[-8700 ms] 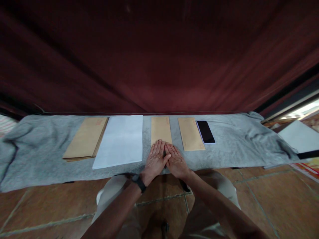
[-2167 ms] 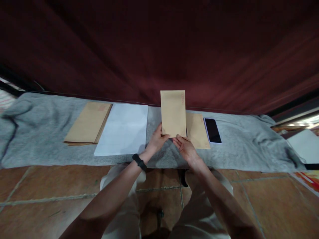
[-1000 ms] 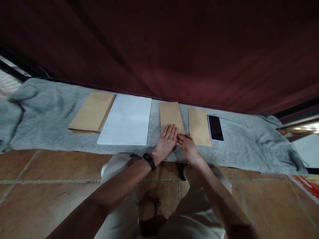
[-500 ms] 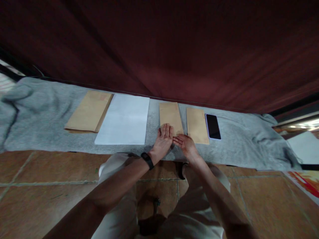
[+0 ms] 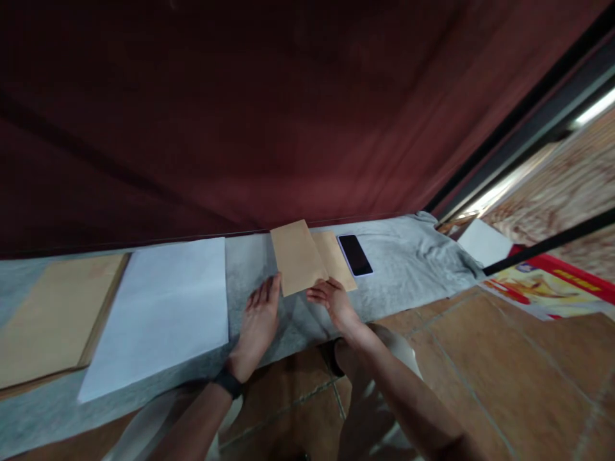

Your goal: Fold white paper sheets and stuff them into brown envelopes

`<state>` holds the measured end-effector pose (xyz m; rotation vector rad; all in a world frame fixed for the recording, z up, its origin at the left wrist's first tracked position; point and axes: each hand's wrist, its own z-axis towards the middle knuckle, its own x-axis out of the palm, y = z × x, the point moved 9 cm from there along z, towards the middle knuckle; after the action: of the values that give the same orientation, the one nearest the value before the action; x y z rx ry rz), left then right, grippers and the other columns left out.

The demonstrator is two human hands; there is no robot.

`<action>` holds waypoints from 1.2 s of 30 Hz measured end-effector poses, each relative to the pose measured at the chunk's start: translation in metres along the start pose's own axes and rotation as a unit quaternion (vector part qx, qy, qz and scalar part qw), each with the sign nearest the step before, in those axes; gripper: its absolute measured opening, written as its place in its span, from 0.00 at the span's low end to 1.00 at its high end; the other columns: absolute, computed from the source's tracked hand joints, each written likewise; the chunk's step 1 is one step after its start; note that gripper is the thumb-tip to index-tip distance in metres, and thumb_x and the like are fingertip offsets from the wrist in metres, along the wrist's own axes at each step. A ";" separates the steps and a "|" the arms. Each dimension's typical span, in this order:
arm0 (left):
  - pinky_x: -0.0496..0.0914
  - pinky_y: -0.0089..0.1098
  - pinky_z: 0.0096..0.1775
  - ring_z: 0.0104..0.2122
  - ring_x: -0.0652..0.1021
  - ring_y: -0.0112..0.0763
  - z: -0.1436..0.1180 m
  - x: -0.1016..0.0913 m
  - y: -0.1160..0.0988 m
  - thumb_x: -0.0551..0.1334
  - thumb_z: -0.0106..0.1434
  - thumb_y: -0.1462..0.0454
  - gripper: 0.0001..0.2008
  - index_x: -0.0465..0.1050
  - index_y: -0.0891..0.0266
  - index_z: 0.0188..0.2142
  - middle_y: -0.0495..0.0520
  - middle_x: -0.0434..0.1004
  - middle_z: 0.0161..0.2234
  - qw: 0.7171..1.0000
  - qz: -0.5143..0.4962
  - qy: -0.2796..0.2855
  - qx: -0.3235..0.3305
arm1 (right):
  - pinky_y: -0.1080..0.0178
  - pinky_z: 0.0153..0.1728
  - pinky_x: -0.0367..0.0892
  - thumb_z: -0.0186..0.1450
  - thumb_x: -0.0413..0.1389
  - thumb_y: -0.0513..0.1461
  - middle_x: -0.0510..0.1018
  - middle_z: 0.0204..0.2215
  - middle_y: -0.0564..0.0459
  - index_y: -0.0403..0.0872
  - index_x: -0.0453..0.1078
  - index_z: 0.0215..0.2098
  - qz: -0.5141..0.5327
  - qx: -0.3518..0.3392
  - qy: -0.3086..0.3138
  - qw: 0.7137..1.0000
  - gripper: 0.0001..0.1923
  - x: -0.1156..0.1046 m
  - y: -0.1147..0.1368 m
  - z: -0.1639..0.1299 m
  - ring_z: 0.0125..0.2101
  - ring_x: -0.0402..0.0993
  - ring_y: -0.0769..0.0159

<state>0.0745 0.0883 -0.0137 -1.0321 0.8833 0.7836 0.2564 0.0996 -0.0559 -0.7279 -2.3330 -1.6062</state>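
Observation:
My right hand (image 5: 331, 299) grips the near edge of a brown envelope (image 5: 296, 261), which is slightly raised and tilted. It partly covers a second brown envelope (image 5: 339, 255) lying to its right on the grey cloth (image 5: 413, 259). My left hand (image 5: 259, 319) rests flat on the cloth, fingers apart, just left of the held envelope and apart from it. A black band sits on my left wrist.
A black phone (image 5: 355, 254) lies right of the envelopes. A white sheet stack (image 5: 163, 307) and a stack of brown envelopes (image 5: 52, 317) lie to the left. A dark red curtain (image 5: 240, 128) hangs behind. The floor is brown tile, with a printed poster (image 5: 542, 285) at the right.
The envelope lay flat under both hands. Now my right hand has shifted it right, over the second envelope, and my left hand has come off it. My view has swung to the right.

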 end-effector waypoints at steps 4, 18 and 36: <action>0.69 0.45 0.62 0.59 0.75 0.40 0.007 0.018 -0.003 0.49 0.61 0.72 0.35 0.59 0.65 0.69 0.62 0.73 0.62 0.974 -0.226 0.015 0.001 | 0.63 0.31 0.76 0.60 0.65 0.41 0.80 0.24 0.53 0.47 0.69 0.30 -0.024 -0.002 -0.009 1.000 0.09 -0.019 0.016 -0.001 0.26 0.80 0.64; 0.78 0.41 0.43 0.37 0.83 0.39 -0.002 0.055 0.000 0.62 0.60 0.50 0.29 0.72 0.63 0.56 0.60 0.81 0.45 0.858 -0.486 0.052 -0.159 | 0.67 0.27 0.73 0.61 0.60 0.35 0.81 0.24 0.50 0.45 0.71 0.29 -0.019 0.001 -0.055 0.998 0.03 -0.068 0.032 -0.006 0.24 0.79 0.67; 0.70 0.26 0.28 0.26 0.79 0.29 0.038 0.082 -0.045 0.71 0.54 0.60 0.30 0.72 0.66 0.56 0.49 0.79 0.27 0.804 -0.531 0.081 -0.254 | 0.65 0.28 0.76 0.62 0.63 0.39 0.81 0.24 0.52 0.46 0.72 0.30 0.010 0.017 -0.069 0.997 0.05 -0.095 0.021 0.004 0.24 0.79 0.66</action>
<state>0.1581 0.1206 -0.0602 -1.8354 0.0938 -0.0677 0.3490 0.0833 -0.0823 -0.8773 -2.4330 -1.5499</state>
